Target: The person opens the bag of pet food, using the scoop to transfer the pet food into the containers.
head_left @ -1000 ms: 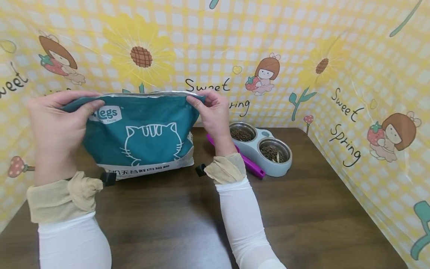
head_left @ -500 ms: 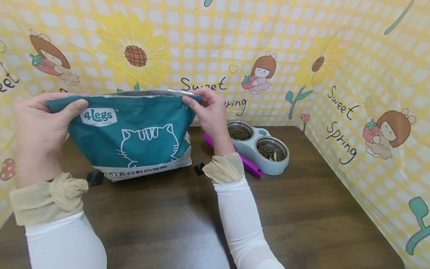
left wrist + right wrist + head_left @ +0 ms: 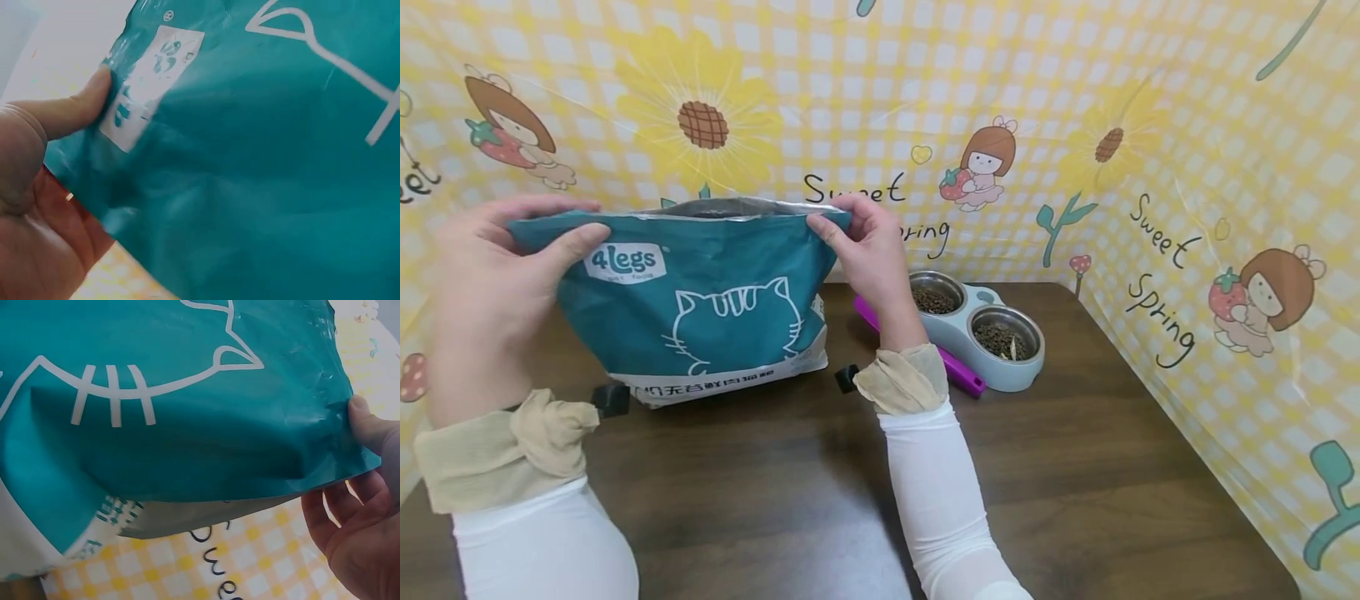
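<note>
A teal cat food bag (image 3: 700,317) with a white cat outline stands upright on the table, its top edge parted so the silvery lining (image 3: 722,207) shows. My left hand (image 3: 505,275) pinches the bag's upper left corner, thumb in front beside the "4Legs" label and fingers behind. At the upper right corner my right hand (image 3: 876,254) pinches the rim the same way. In the left wrist view the thumb (image 3: 78,106) lies against the teal film near the label. The right wrist view shows the right thumb (image 3: 369,422) on the front, with fingers behind the edge.
Right of the bag stands a pale blue double feeder (image 3: 1011,379) with two metal bowls of brown kibble. A purple long-handled tool (image 3: 958,371) lies beside it, partly behind my right wrist. Yellow checked cloth (image 3: 865,83) hangs behind the brown table (image 3: 1000,483).
My left hand has moved left with its corner, pulling the bag's top wider, and the label has come into full view. The mouth now gapes more. My right hand keeps its grip.
</note>
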